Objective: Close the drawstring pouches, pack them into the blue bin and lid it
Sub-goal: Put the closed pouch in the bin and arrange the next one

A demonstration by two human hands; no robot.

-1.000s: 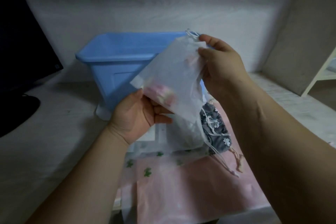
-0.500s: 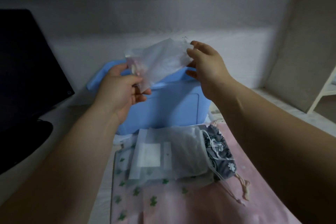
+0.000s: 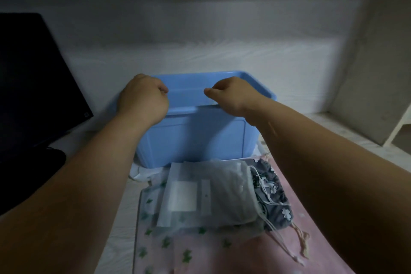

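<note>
- Blue bin [image 3: 195,140] open at the back, lid nowhere in view, both hands reaching over its front rim.
- Left hand [image 3: 142,98] curled loosely, knuckles up, nothing visible in it; right hand [image 3: 231,95] curled too, thumb and forefinger pinched together, whether on anything cannot be told.
- Best now: let go cleanly inside, lay the pouch flat low in the bin, leave room for more.
- Below the wrists, white pouch [image 3: 222,193] and grey patterned pouch [image 3: 273,191] waiting on the pink cloth [image 3: 222,256], cords [image 3: 278,229] loose toward the right arm.
- Half a second back, translucent pouch stretched between both hands above the bin; now gone from view, presumably dropped inside.
</note>
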